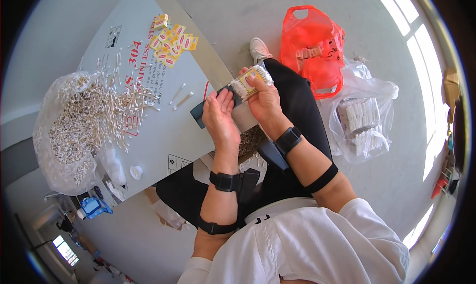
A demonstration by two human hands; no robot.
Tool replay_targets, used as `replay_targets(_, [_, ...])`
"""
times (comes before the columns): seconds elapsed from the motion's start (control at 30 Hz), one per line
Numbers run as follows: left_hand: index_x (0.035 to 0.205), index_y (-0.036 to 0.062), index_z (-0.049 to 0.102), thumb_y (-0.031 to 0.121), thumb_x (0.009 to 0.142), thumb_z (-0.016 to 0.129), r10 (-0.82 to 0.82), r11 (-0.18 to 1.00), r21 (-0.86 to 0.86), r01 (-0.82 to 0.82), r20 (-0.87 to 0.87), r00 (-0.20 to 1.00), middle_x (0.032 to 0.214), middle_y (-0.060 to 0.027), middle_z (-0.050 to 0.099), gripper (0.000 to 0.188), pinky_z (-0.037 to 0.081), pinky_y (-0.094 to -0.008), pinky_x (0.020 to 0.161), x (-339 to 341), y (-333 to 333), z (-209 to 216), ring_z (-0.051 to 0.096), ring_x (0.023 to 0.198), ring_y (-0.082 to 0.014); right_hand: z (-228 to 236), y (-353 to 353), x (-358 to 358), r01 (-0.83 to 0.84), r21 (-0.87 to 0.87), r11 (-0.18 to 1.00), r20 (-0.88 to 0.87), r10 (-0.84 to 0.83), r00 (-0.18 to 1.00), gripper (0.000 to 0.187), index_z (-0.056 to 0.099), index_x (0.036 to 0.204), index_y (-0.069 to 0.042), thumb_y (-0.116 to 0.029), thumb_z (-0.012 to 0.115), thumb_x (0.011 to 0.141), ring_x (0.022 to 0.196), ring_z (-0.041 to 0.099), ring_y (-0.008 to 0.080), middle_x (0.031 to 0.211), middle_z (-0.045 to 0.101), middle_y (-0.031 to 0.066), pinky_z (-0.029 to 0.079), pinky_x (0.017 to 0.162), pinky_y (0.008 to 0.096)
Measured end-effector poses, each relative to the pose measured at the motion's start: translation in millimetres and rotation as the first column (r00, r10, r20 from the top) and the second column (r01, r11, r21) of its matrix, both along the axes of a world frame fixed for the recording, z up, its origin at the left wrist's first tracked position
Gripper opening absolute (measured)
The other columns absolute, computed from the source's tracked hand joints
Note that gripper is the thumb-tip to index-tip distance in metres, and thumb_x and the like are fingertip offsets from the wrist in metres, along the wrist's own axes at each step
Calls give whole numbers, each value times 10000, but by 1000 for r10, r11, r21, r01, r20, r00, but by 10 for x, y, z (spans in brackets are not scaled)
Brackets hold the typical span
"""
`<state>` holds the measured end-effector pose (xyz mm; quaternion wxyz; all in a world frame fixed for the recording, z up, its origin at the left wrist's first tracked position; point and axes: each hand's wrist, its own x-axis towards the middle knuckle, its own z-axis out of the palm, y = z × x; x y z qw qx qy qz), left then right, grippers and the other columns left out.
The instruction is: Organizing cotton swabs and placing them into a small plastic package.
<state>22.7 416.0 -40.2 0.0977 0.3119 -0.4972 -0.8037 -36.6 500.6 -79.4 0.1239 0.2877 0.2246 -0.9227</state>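
Okay, right hand pinches flat rectangular bundle of white cotton swabs with yellow label, near pale-grey flat table edge; left hand beside it, fingers extended, seemingly empty. Best: light, even pressure, swabs parallel.

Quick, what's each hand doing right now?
Left hand: open, fingers spread loosely, nothing visibly held.
Right hand: closed around a pack of cotton swabs.

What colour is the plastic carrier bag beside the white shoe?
The plastic carrier bag is red; head view.
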Motion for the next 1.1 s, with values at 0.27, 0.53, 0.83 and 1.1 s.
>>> replay_targets(0.27, [1425, -155, 152, 435, 1034, 386, 95, 960, 260, -102, 37, 995, 1351, -368, 431, 746, 374, -501, 1079, -274, -32, -17, 487, 1245, -427, -7, 7, -16, 3, -24, 1000, 9, -2, 1000, 388, 519, 1238, 27, 72, 619, 866, 1146, 603, 279, 1186, 643, 154, 482, 1006, 398])
replay_targets(0.53, [1431, -149, 145, 443, 1034, 378, 7, 985, 171, -10, 19, 1000, 1353, -373, 422, 750, 389, -493, 1071, -238, -58, -7, 488, 1242, -423, -21, 2, -8, -6, -24, 1000, -13, 6, 1000, 387, 514, 1250, 31, 67, 611, 878, 1152, 601, 280, 1195, 639, 159, 480, 1008, 394])
replay_targets(0.83, [1432, -107, 215, 487, 1019, 399, -61, 982, 185, 45, 83, 995, 1333, -357, 464, 747, 405, -456, 1060, 6, -29, 22, 514, 1237, -389, -26, 52, -35, -13, -40, 999, 7, 13, 1000, 368, 524, 1243, 26, 44, 614, 887, 1151, 601, 282, 1204, 634, 160, 484, 1004, 390])
replay_targets(1.1, [1412, -79, 295, 404, 1021, 458, -91, 959, 265, 98, -40, 995, 1298, -315, 519, 642, 448, -433, 1018, 69, -60, -58, 561, 1187, -339, -78, 14, -33, -46, -1, 999, -47, 46, 998, 347, 535, 1235, 20, 34, 608, 895, 1118, 614, 275, 1184, 640, 151, 492, 996, 395])
